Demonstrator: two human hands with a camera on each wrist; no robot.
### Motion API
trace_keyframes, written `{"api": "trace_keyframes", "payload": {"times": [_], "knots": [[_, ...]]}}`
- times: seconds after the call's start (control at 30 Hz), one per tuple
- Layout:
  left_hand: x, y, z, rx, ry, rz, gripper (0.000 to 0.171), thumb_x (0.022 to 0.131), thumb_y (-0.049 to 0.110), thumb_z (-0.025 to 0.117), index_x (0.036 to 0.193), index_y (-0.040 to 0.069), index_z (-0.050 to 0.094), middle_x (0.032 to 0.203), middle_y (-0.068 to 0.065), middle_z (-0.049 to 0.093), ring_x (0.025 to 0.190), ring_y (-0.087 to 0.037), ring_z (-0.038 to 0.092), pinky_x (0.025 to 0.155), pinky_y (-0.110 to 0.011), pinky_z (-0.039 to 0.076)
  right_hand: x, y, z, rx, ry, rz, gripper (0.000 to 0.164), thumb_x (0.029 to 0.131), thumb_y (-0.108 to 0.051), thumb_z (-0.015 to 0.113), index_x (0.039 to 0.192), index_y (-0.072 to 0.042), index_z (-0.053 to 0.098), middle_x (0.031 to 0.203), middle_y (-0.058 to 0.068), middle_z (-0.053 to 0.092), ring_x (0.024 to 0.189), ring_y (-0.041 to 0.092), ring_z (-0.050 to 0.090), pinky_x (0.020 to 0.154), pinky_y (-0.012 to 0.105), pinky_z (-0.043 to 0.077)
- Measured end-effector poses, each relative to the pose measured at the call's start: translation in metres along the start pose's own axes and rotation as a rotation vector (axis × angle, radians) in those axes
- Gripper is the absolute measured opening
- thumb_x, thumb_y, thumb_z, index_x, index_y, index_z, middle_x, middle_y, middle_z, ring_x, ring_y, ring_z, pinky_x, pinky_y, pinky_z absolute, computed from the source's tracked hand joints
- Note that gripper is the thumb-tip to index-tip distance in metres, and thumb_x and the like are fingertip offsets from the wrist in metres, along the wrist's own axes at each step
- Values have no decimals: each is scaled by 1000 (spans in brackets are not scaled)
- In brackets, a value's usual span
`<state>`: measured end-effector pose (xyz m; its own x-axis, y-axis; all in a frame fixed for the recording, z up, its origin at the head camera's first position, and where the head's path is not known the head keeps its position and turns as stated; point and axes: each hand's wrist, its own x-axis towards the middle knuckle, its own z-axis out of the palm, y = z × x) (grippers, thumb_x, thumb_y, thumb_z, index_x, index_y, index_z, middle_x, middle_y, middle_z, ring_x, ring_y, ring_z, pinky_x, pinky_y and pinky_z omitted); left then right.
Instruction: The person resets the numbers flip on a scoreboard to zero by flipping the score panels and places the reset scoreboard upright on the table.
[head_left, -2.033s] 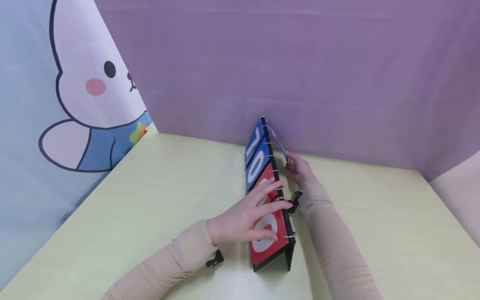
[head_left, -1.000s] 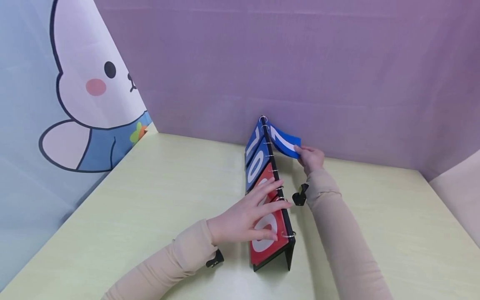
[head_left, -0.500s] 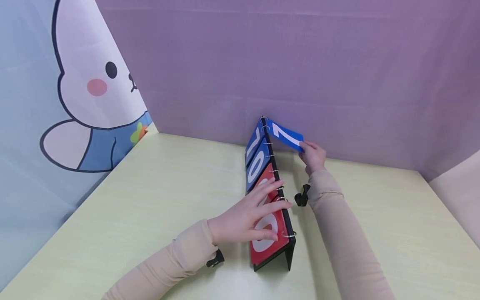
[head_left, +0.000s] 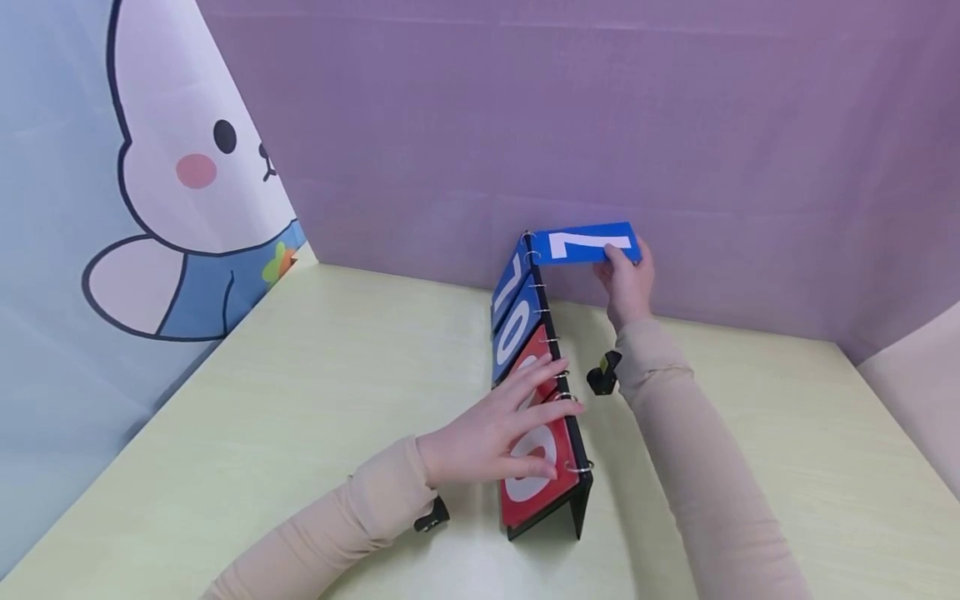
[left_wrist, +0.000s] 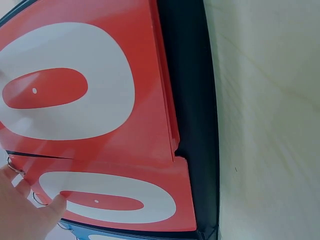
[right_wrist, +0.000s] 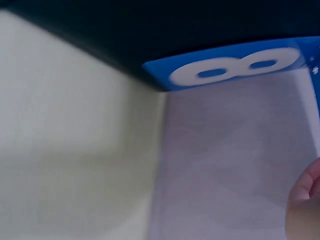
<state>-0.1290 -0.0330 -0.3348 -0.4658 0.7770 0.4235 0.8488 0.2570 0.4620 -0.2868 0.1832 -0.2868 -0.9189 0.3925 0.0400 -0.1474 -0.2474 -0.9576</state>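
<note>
A flip scoreboard (head_left: 573,433) with a black A-frame stand and metal rings runs away from me in the head view. Red zero cards (head_left: 536,467) hang at its near end, blue cards (head_left: 515,332) at its far end. My left hand (head_left: 491,437) lies across the red cards with fingers spread, fingertips at the ringed top edge. At the far end my right hand (head_left: 630,283) pinches the outer end of a blue 7 card (head_left: 585,243), which sticks out sideways from its rings. The right wrist view shows a blue 8 card (right_wrist: 220,67) against the stand's back side.
The scoreboard stands on a pale yellow-green table (head_left: 337,367). A purple cloth wall (head_left: 675,125) rises close behind its far end. To the left hangs a light blue cloth with a cartoon rabbit (head_left: 180,167).
My right hand has come out from behind the stand and risen, swinging the blue 7 card outward and up until it lies nearly level. The left hand has stayed in place.
</note>
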Motion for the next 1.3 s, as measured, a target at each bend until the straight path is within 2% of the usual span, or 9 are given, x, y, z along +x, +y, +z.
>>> {"api": "trace_keyframes", "payload": {"times": [0.2,0.43,0.6,0.8,1.0,1.3], "knots": [[2,-2,0,4,3,7,67,82,34,72,141,20,41,157,-7,11,146,-23,7,113,-52,26,-3,-12,8,6,-24,-72,54,91,-10,58,141,-19,40,107,2,55,75,8,59,80,25,51],[2,-4,2,11,9,22,67,82,34,72,141,19,42,157,-7,11,147,-24,7,114,-52,25,-6,-21,19,-53,-78,-140,52,90,-9,61,138,-18,44,102,3,57,77,10,60,92,35,51],[2,-4,2,14,13,29,68,82,34,72,141,19,42,157,-8,11,147,-24,7,114,-52,24,-8,-26,29,-123,-165,-209,47,90,-8,61,134,-16,47,98,4,59,82,11,61,90,34,52],[2,-3,2,8,11,24,68,82,34,73,140,19,42,157,-7,12,146,-24,7,113,-52,25,-11,-29,40,-270,-221,-233,54,91,-11,62,141,-18,42,111,9,61,97,14,59,89,30,53],[1,-4,2,11,15,34,68,82,34,73,140,19,41,157,-8,11,147,-24,7,114,-52,24,-17,-25,48,-444,-274,-239,52,92,-17,61,141,-13,43,126,12,57,111,19,56,95,32,49],[1,-5,1,66,37,85,69,81,34,73,140,18,41,156,-14,13,146,-25,9,117,-49,19,-23,-18,56,-749,-352,-285,36,92,-20,61,124,-4,61,117,16,65,105,25,61,91,37,51]]}}
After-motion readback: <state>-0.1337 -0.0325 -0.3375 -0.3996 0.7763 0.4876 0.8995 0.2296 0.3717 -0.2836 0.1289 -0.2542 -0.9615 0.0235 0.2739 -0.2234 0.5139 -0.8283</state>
